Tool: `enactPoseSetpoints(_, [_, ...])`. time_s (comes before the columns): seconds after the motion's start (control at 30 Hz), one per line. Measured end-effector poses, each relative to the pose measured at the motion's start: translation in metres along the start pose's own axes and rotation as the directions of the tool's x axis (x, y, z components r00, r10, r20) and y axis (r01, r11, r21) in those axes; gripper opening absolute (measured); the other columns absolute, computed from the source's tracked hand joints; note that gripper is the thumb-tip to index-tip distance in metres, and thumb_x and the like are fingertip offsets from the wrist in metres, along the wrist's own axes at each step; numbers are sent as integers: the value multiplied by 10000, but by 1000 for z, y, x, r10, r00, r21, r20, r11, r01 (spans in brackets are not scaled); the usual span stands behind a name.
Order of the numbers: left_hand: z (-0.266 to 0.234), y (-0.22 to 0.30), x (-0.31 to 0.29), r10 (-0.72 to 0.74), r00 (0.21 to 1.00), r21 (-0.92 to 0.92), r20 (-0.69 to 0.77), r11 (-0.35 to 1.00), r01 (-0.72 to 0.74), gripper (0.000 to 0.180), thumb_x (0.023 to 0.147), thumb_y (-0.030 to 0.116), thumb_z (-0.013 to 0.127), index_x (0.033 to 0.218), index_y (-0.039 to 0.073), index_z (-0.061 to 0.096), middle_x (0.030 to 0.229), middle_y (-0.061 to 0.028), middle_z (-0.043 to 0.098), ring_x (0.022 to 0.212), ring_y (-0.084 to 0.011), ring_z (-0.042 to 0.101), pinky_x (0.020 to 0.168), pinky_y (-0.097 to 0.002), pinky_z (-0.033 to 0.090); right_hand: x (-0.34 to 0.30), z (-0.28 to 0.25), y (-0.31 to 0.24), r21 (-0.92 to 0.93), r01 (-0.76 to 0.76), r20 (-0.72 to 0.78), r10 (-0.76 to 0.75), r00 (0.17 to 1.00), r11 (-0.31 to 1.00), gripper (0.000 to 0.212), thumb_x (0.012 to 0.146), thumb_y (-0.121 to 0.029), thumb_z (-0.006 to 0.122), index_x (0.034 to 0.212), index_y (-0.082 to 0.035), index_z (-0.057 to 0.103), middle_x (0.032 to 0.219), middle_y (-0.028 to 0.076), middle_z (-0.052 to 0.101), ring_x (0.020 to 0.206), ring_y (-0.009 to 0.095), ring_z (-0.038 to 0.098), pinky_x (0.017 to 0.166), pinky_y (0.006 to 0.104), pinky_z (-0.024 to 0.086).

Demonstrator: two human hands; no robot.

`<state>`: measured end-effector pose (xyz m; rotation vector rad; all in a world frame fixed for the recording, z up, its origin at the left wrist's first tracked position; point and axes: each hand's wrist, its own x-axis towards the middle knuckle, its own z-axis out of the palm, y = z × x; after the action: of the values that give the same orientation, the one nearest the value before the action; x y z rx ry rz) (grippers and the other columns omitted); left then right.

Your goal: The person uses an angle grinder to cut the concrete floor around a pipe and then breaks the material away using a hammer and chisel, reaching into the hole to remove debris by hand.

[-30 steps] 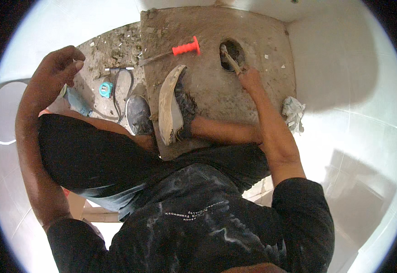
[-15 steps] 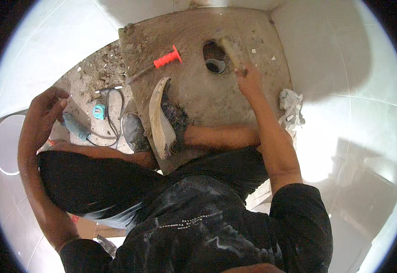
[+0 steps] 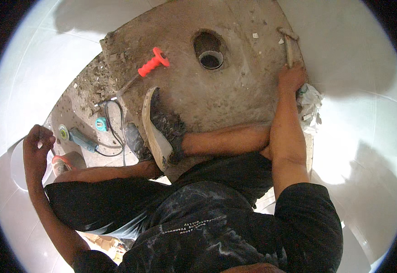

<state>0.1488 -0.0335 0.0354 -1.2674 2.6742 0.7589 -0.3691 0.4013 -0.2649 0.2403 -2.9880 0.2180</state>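
My right hand (image 3: 292, 77) is closed round the handle of a hammer (image 3: 289, 49), whose head lies by the right edge of the rough floor slab. A crumpled plastic bag (image 3: 311, 105) is just below that hand. Off to the left, my left hand (image 3: 39, 140) is raised with curled fingers, thumb and fingertips together; whatever they pinch is too small to make out. Near it are a teal angle grinder (image 3: 82, 139) and a round white container (image 3: 20, 166). A chisel with a red hand guard (image 3: 150, 66) lies on the slab, apart from both hands.
A round hole with a pipe (image 3: 210, 59) opens in the slab. A teal tape measure (image 3: 101, 123) and a black cable (image 3: 108, 113) lie left of my shoe (image 3: 155, 127). Rubble (image 3: 93, 79) covers the left edge, and pale tiled walls (image 3: 348, 59) curve around.
My right hand has moved right with the hammer, from beside the hole to the slab's right edge. My left hand has dropped lower. The view has shifted, uncovering more of the grinder.
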Motion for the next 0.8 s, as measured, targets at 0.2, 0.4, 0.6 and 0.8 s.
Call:
enactPoseSetpoints(0.2, [20,44,25,-125,992,145,32,982,119,203,965,174,589,925,-25,603,840,-98,631,775,-172,582,744,-331,494,35,28,-32,48,-224,-85,227,970,974,650,769,-356,711,1307,-37,537,1318,236,491,1257,422,413,1050,573,311])
enactPoseSetpoints(0.4, [104,126,46,134,924,362,358,892,-270,388,899,6,555,1286,28,572,1351,-188,554,1282,-352,507,1098,-430,386,52,31,-44,116,-104,-163,122,979,988,620,776,-432,725,1307,-154,568,1282,219,496,1200,416,424,1014,604,331])
enactPoseSetpoints(0.6, [250,192,105,616,645,210,452,629,-748,581,786,-27,526,1363,-43,462,1446,-235,430,1362,-373,404,1164,-446,307,58,4,-40,261,-30,-115,62,991,965,517,764,-426,763,1192,-154,665,1224,193,544,1125,393,497,960,539,416])
enactPoseSetpoints(0.8, [360,223,150,642,719,268,267,667,-695,565,767,19,557,1320,-70,480,1409,-265,460,1324,-378,447,1127,-464,343,66,6,-25,287,118,-229,-52,972,951,387,782,-338,776,1093,-114,717,1026,156,645,1068,314,549,892,457,469])
